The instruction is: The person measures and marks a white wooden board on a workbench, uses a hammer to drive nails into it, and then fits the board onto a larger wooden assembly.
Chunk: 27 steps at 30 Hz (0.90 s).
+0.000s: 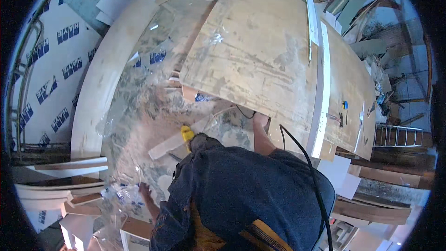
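My right hand [261, 120] is at the near edge of a large plywood sheet [251, 65], its fingers closed and partly hidden. What they hold is too small and dark to make out. A thin black cord [244, 113] curves beside that hand. Low on the left, my left hand [145, 188] hangs near crumpled clear plastic wrap [127, 194]; its fingers look apart, with nothing visible in them. A yellow-toed shoe [187, 135] shows between my arms, next to a pale flat board [165, 146] on the dusty floor.
A thick black cable [317, 186] runs over my right side. White strips [323, 88] lie along the plywood. Farther right are a hammer [340, 120], a blue-and-yellow tape measure [345, 105] and a ladder [399, 136]. A long pale panel [111, 69] and stacked boards [60, 195] line the left.
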Each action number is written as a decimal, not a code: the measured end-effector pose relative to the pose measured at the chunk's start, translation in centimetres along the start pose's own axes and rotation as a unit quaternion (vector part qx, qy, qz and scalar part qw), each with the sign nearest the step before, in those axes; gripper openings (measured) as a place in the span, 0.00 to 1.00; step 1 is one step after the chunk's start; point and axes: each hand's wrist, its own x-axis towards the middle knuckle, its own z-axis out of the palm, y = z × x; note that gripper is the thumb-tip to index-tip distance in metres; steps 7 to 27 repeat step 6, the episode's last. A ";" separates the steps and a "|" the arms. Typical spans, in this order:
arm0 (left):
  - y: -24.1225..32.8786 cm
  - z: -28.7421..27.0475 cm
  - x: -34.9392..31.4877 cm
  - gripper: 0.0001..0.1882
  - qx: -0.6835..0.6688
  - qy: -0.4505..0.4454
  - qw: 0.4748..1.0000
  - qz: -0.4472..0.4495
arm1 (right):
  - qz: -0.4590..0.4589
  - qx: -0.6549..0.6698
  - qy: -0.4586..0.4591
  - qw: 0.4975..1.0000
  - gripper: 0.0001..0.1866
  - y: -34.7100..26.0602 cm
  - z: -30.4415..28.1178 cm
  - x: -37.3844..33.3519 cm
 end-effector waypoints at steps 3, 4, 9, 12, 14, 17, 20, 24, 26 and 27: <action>8.0 2.6 3.5 0.30 0.037 -0.009 0.998 0.057 | 0.040 0.082 0.066 0.994 0.28 0.1 -1.4 -1.8; 9.9 4.3 5.7 0.31 0.019 0.013 0.999 0.028 | 0.048 0.086 0.094 0.991 0.28 0.7 -1.0 -1.5; 11.0 7.5 5.5 0.28 0.039 -0.036 0.997 0.059 | 0.026 0.032 0.055 0.998 0.30 2.8 0.7 -1.7; 11.0 7.5 5.5 0.28 0.039 -0.036 0.997 0.059 | 0.026 0.032 0.055 0.998 0.30 2.8 0.7 -1.7; 11.0 7.5 5.5 0.28 0.039 -0.036 0.997 0.059 | 0.026 0.032 0.055 0.998 0.30 2.8 0.7 -1.7; 11.0 7.5 5.5 0.28 0.039 -0.036 0.997 0.059 | 0.026 0.032 0.055 0.998 0.30 2.8 0.7 -1.7; 11.0 7.5 5.5 0.28 0.039 -0.036 0.997 0.059 | 0.026 0.032 0.055 0.998 0.30 2.8 0.7 -1.7; 11.0 7.5 5.5 0.28 0.039 -0.036 0.997 0.059 | 0.026 0.032 0.055 0.998 0.30 2.8 0.7 -1.7; 11.0 7.5 5.5 0.28 0.039 -0.036 0.997 0.059 | 0.026 0.032 0.055 0.998 0.30 2.8 0.7 -1.7; 11.0 7.5 5.5 0.28 0.039 -0.036 0.997 0.059 | 0.026 0.032 0.055 0.998 0.30 2.8 0.7 -1.7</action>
